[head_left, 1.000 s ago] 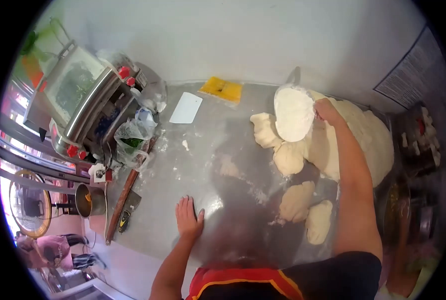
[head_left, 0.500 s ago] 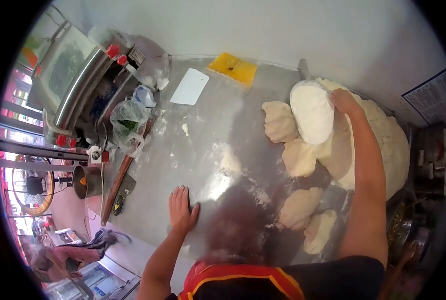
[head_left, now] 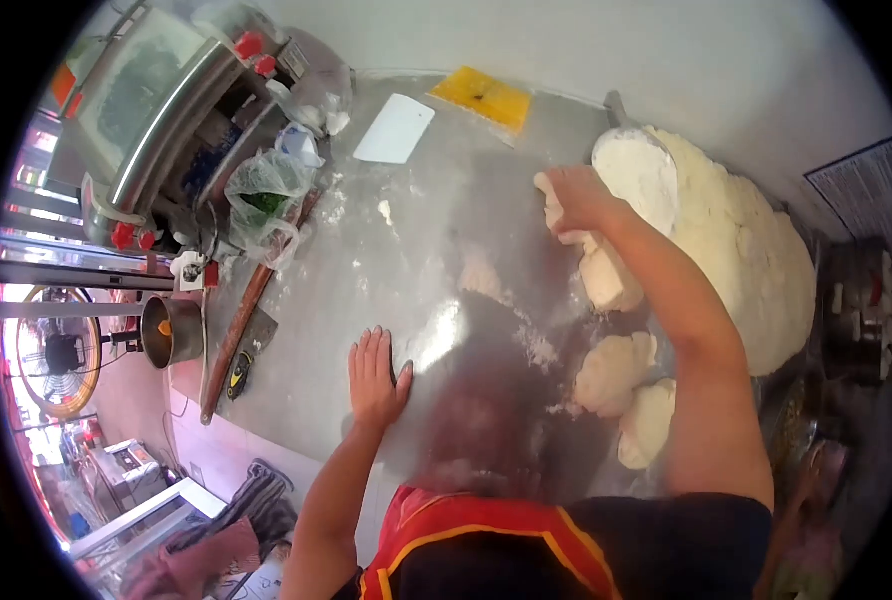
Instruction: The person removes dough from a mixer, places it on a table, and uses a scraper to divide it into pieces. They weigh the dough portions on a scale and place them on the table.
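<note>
My left hand (head_left: pixel 376 375) lies flat on the floury steel table (head_left: pixel 436 250), fingers spread and holding nothing. My right hand (head_left: pixel 578 200) reaches across to a small dough lump (head_left: pixel 548 205) and its fingers curl down over it. Just right of that hand stands a bowl of white flour (head_left: pixel 638 172). Behind the bowl a very large dough mass (head_left: pixel 751 250) fills the table's right side. Three more cut dough pieces lie along my right forearm: one (head_left: pixel 606 282) under the wrist, one (head_left: pixel 616 370) lower, and one (head_left: pixel 648 420) nearest me.
A white plastic scraper (head_left: pixel 394 128) and a yellow sheet (head_left: pixel 483 98) lie at the table's far edge. A steel machine with red knobs (head_left: pixel 156 110), plastic bags (head_left: pixel 266 200), a wooden rolling pin (head_left: pixel 251 310) and a small pot (head_left: pixel 171 332) crowd the left side.
My right hand has left the rim of the flour bowl and moved left onto the small dough lump. My left hand has stayed flat on the table.
</note>
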A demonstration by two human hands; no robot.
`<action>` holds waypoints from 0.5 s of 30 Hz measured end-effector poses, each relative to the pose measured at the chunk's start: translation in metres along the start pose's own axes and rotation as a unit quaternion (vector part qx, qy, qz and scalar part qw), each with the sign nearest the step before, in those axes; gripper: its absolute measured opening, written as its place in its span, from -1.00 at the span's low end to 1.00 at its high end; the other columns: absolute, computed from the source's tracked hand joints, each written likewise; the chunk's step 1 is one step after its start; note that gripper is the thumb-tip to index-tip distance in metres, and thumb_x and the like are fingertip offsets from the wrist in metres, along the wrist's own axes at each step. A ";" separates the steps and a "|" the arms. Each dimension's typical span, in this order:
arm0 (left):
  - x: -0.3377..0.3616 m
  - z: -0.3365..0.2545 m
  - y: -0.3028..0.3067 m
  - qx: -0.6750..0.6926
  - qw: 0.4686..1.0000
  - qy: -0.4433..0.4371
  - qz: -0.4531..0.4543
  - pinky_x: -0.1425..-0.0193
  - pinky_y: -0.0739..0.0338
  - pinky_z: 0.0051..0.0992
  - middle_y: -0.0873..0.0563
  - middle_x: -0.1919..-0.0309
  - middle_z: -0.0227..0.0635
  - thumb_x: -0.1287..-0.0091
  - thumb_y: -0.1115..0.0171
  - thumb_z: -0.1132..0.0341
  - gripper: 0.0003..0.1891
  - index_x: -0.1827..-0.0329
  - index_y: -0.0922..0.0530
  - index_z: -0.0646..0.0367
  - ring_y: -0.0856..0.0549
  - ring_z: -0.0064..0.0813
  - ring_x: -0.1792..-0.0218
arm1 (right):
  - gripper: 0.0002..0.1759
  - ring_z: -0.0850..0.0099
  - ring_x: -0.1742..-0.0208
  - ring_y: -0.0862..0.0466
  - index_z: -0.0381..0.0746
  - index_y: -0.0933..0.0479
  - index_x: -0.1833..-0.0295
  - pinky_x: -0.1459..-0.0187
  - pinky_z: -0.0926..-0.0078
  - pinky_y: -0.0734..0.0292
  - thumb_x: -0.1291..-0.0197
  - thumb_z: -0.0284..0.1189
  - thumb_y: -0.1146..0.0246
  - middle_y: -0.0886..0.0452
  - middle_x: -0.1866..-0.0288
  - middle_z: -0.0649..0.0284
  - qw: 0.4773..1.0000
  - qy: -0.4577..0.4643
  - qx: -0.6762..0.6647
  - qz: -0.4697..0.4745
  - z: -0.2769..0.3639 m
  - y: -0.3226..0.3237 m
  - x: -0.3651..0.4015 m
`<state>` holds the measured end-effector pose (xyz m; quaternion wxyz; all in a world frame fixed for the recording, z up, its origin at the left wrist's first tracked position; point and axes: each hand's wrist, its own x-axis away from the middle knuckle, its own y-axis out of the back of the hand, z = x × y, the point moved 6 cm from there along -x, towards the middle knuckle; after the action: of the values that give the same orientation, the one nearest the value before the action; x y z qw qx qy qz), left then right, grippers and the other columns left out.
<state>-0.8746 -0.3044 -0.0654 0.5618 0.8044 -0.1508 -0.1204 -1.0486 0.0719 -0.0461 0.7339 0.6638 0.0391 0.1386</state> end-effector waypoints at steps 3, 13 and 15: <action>-0.003 0.002 -0.002 -0.002 1.000 -0.010 -0.013 -0.45 -0.03 -0.07 -0.34 -0.32 -0.10 -0.21 -0.19 0.22 -0.36 -0.34 -0.24 0.27 -0.23 -0.07 -0.38 | -0.61 0.21 -0.08 -0.48 -0.23 -0.47 0.11 -0.07 0.26 -0.40 0.17 -0.44 -0.27 -0.54 0.16 0.16 0.991 0.123 0.048 -0.004 0.032 -0.012 0.030; -0.001 0.006 -0.003 -0.014 1.000 -0.002 -0.017 -0.45 -0.03 -0.07 -0.36 -0.31 -0.13 -0.20 -0.21 0.18 -0.37 -0.31 -0.29 0.26 -0.24 -0.11 -0.38 | -0.76 0.32 0.01 -0.47 -0.11 -0.55 0.31 -0.08 0.43 -0.39 0.21 -0.53 -0.28 -0.52 0.20 0.34 0.987 0.155 0.013 -0.050 0.064 -0.004 0.056; 0.001 0.006 -0.003 -0.013 1.000 -0.003 -0.017 -0.44 -0.04 -0.07 -0.36 -0.31 -0.12 -0.19 -0.22 0.18 -0.37 -0.30 -0.29 0.26 -0.25 -0.10 -0.38 | -0.71 0.29 -0.02 -0.47 -0.12 -0.56 0.23 -0.12 0.39 -0.37 0.20 -0.52 -0.29 -0.51 0.15 0.31 0.992 0.112 -0.004 -0.064 0.050 0.004 0.039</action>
<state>-0.8757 -0.3083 -0.0705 0.5695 0.7993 -0.1371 -0.1342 -0.9999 0.0343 -0.0319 0.7350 0.6371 0.1629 0.1654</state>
